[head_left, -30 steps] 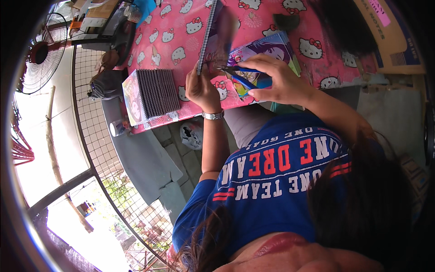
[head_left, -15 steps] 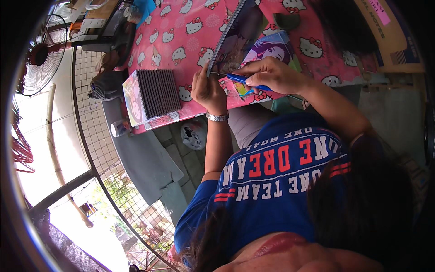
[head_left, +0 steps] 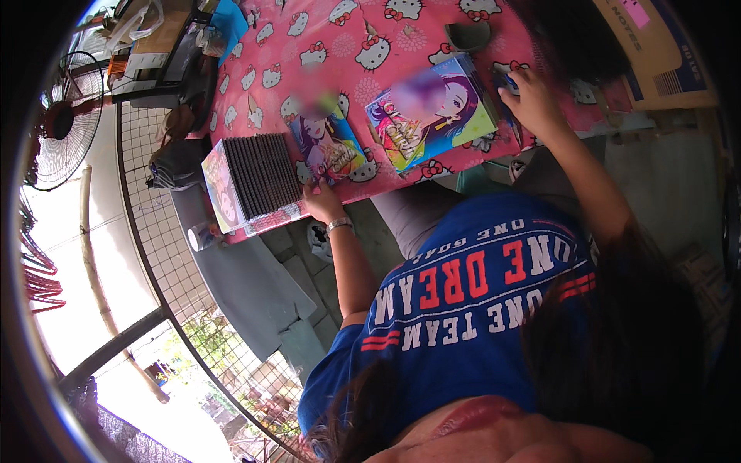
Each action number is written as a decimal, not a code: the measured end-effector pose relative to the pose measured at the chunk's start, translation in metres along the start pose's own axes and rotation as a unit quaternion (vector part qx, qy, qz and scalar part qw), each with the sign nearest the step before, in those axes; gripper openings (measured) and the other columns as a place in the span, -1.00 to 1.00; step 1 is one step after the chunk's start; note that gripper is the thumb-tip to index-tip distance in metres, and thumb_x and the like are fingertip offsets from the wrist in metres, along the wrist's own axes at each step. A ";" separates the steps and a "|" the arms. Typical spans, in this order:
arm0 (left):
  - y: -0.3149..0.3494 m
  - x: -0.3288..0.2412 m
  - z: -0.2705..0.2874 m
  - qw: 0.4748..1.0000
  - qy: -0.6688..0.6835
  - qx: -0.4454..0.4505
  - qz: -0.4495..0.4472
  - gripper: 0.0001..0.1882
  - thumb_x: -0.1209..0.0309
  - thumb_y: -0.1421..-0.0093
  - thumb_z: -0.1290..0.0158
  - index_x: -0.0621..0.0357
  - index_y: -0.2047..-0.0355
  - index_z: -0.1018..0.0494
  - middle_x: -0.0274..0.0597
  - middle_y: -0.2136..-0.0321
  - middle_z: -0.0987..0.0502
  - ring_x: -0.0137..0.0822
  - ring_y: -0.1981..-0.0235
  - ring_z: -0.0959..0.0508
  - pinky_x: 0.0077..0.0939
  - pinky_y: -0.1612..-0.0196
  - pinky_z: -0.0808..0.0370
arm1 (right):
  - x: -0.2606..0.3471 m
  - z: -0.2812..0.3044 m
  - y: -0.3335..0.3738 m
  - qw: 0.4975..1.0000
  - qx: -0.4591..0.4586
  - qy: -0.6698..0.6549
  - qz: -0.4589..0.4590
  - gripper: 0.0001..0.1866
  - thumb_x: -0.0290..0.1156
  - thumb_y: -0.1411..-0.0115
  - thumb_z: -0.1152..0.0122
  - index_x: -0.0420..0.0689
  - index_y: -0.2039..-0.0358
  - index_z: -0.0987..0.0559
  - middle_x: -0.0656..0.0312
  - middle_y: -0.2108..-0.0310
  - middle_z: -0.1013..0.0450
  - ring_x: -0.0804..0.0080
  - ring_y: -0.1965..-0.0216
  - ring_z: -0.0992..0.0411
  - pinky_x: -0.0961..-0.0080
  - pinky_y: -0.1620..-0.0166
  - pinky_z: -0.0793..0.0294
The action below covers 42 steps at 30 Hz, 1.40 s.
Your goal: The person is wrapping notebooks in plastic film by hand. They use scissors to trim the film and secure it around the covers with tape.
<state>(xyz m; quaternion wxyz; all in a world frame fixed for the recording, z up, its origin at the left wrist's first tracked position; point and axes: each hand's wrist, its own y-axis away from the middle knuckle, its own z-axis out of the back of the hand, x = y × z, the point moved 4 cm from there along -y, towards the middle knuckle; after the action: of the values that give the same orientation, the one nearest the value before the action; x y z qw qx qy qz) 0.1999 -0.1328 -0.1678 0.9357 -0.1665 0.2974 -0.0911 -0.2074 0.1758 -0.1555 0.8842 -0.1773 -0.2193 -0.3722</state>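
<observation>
At the table's near edge my left hand [head_left: 324, 202] pinches the lower edge of a small spiral notebook [head_left: 328, 150] with an illustrated cover. The notebook lies beside a stack of spiral notebooks [head_left: 266, 174], whose dark coil bindings face it. My right hand [head_left: 534, 100] is at the right, low over the table, thumb and fingers apart. A small dark-blue thing [head_left: 503, 79] shows by its fingertips, too covered to make out. Between my hands lies a pile of notebooks [head_left: 432, 112] with a purple-haired figure on the cover.
A pink patterned cloth covers the table [head_left: 409, 38]. Beyond the pile sits a dark, bowl-like piece [head_left: 468, 35]. A brown carton [head_left: 656, 58] stands at the right. To the left are a fan [head_left: 69, 119] and a wire-mesh screen [head_left: 147, 185].
The raised notebook has come down beside the stack, with my left hand lower at its edge. My right hand has moved right, away from the coil; the blue-handled pliers no longer show clearly in it.
</observation>
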 end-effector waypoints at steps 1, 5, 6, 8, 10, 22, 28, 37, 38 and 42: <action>0.003 -0.004 0.001 0.984 -0.162 -0.024 -0.067 -0.67 0.46 -0.01 -0.27 0.14 0.16 -0.60 -0.04 0.14 -0.50 -0.06 0.08 -0.48 -0.10 0.02 -0.42 | 0.005 0.002 -0.012 0.998 0.045 0.031 -0.032 -0.64 -0.22 -0.17 -0.25 -0.21 0.13 -0.54 -0.03 0.12 -0.46 0.00 0.05 -0.46 0.15 0.10 -0.53; -0.002 -0.140 -0.033 0.960 0.034 0.005 -0.277 -0.78 0.49 -0.05 -0.19 0.09 0.24 -0.62 -0.06 0.17 -0.54 -0.03 0.06 -0.46 -0.10 -0.01 -0.37 | -0.019 0.017 -0.064 0.977 -0.118 0.176 -0.005 -0.74 -0.24 -0.24 -0.14 -0.18 0.23 -0.54 0.01 0.18 -0.49 0.01 0.13 -0.51 0.19 0.21 -0.61; 0.002 -0.174 -0.050 0.946 0.120 0.100 -0.285 -0.80 0.49 -0.08 -0.17 0.11 0.24 -0.62 -0.09 0.18 -0.56 -0.06 0.07 -0.49 -0.16 -0.02 -0.39 | -0.030 0.014 -0.076 0.973 -0.127 0.190 -0.018 -0.75 -0.25 -0.25 -0.12 -0.17 0.22 -0.55 0.02 0.18 -0.49 0.02 0.15 -0.52 0.20 0.20 -0.62; 0.021 -0.236 -0.077 0.878 0.203 0.247 -0.355 -0.76 0.50 -0.11 -0.16 0.12 0.18 -0.60 -0.09 0.18 -0.59 -0.03 0.08 -0.52 -0.22 -0.05 -0.41 | -0.050 0.008 -0.096 0.963 -0.147 0.220 -0.045 -0.76 -0.27 -0.27 -0.06 -0.15 0.21 -0.56 0.03 0.20 -0.51 0.03 0.19 -0.53 0.23 0.19 -0.63; 0.035 -0.258 -0.108 0.862 0.183 0.299 -0.366 -0.73 0.42 -0.12 -0.17 0.12 0.14 -0.60 -0.05 0.14 -0.59 0.01 0.04 -0.50 -0.18 -0.04 -0.43 | -0.055 0.001 -0.116 0.965 -0.094 0.242 -0.042 -0.77 -0.30 -0.26 -0.06 -0.16 0.21 -0.55 0.04 0.18 -0.50 0.07 0.16 -0.53 0.18 0.18 -0.63; 0.021 -0.280 -0.059 0.871 0.161 0.259 -0.385 -0.76 0.47 -0.11 -0.14 0.12 0.17 -0.51 -0.11 0.37 -0.56 -0.06 0.26 -0.55 -0.16 0.07 -0.40 | -0.022 0.072 -0.084 0.982 -0.109 -0.129 0.085 -0.61 -0.38 -0.14 -0.15 -0.14 -0.01 -0.52 -0.09 0.10 -0.46 -0.05 0.02 -0.46 0.19 -0.03 -0.50; 0.065 -0.302 0.008 0.841 0.056 0.132 -0.521 -0.79 0.47 -0.16 -0.08 0.07 0.16 -0.47 -0.22 0.30 -0.54 -0.17 0.23 -0.52 -0.20 -0.03 -0.27 | 0.095 0.034 0.031 0.928 0.018 -0.336 0.161 -0.31 0.03 -0.35 -0.03 -0.21 -0.32 -0.28 -0.03 -0.27 -0.29 0.11 -0.24 -0.33 0.34 -0.24 -0.31; 0.054 -0.303 0.003 0.796 0.120 0.146 -0.575 -0.80 0.54 -0.03 -0.05 0.02 0.31 -0.45 -0.32 0.46 -0.49 -0.24 0.38 -0.50 -0.25 0.10 -0.30 | 0.090 0.073 -0.010 0.912 0.045 -0.324 0.248 -0.70 -0.38 -0.34 -0.12 -0.09 -0.05 -0.57 0.04 0.17 -0.57 0.22 0.16 -0.54 0.36 0.05 -0.49; 0.053 -0.305 0.003 0.787 0.127 0.147 -0.586 -0.85 0.52 -0.05 -0.07 0.03 0.33 -0.46 -0.30 0.48 -0.50 -0.24 0.40 -0.50 -0.27 0.13 -0.30 | 0.092 0.074 -0.011 0.913 0.012 -0.304 0.271 -0.76 -0.53 -0.25 -0.20 -0.13 0.07 -0.63 0.16 0.15 -0.50 0.33 0.16 -0.49 0.44 0.10 -0.47; 0.058 -0.308 0.009 0.795 0.141 0.161 -0.567 -0.86 0.44 -0.08 -0.15 0.04 0.32 -0.47 -0.31 0.45 -0.53 -0.24 0.40 -0.51 -0.27 0.15 -0.30 | 0.094 0.081 -0.011 0.917 -0.016 -0.303 0.258 -0.76 -0.59 -0.22 -0.15 -0.15 0.10 -0.61 0.18 0.24 -0.47 0.27 0.25 -0.51 0.41 0.12 -0.50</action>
<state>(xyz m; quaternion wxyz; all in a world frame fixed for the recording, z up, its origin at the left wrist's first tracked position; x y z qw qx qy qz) -0.0390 0.0062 -0.0199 0.6771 -0.1372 0.2593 -0.6749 -0.1773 0.1528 -0.0365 0.8378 -0.3463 -0.4175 -0.0626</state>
